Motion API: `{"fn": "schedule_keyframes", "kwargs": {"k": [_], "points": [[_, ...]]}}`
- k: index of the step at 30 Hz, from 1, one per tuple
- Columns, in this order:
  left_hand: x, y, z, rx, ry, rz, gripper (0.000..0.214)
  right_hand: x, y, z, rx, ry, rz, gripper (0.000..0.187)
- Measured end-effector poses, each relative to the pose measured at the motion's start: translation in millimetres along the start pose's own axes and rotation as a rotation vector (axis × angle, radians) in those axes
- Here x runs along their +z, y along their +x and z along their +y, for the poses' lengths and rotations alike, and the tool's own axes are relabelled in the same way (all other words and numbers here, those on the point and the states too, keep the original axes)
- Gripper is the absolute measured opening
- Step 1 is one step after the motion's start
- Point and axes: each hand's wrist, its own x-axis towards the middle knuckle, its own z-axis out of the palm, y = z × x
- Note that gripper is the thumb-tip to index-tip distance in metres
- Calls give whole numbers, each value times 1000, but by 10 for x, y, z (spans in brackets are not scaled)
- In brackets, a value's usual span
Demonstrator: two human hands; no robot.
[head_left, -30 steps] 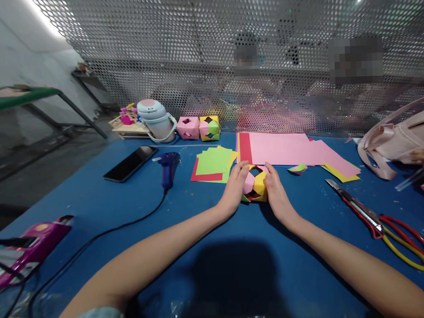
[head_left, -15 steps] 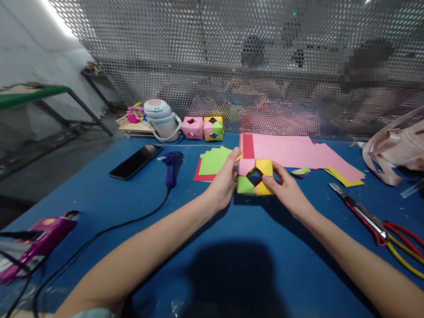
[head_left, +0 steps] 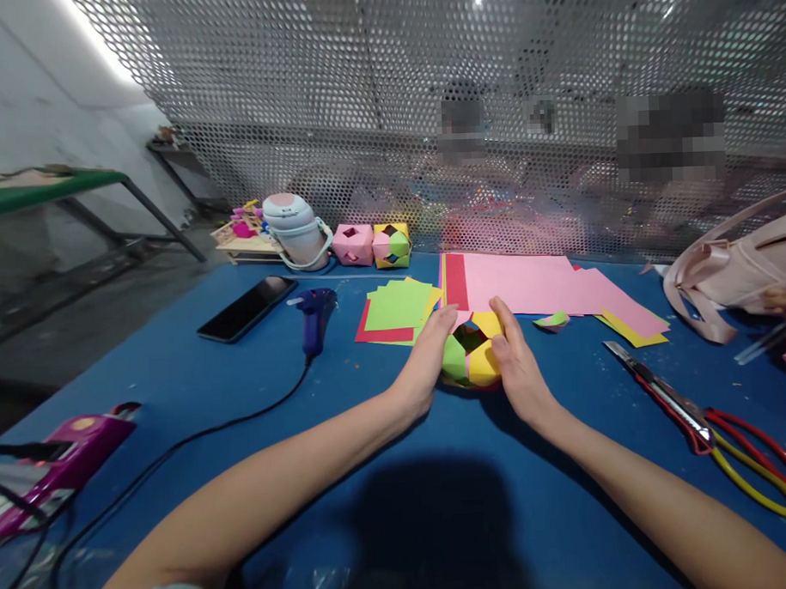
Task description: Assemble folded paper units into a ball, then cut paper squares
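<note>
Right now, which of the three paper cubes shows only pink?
The pink cube, between the bottle and the back mixed cube; that one and the held cube also show yellow and green.

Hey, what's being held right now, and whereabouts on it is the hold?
The paper cube, held by its two opposite sides between the left grip and the right grip.

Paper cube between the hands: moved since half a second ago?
Yes: the paper cube, between left hand and right hand, now sits lower in view against the pink sheet.
</note>
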Motion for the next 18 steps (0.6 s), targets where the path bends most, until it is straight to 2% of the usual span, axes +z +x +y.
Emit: {"fn": "schedule_keyframes", "kwargs": {"k": [3,12,18], "points": [[24,-18,-23,-21,-101,23,33,54,-37,20,-18,12,-4,69],[25,-42,-70,-15,-38,64,22,99,-60,63,16,10,33,66],[18,-40,-89,-41,-15,68,24,105,-58,52,45,48,39,67]]}}
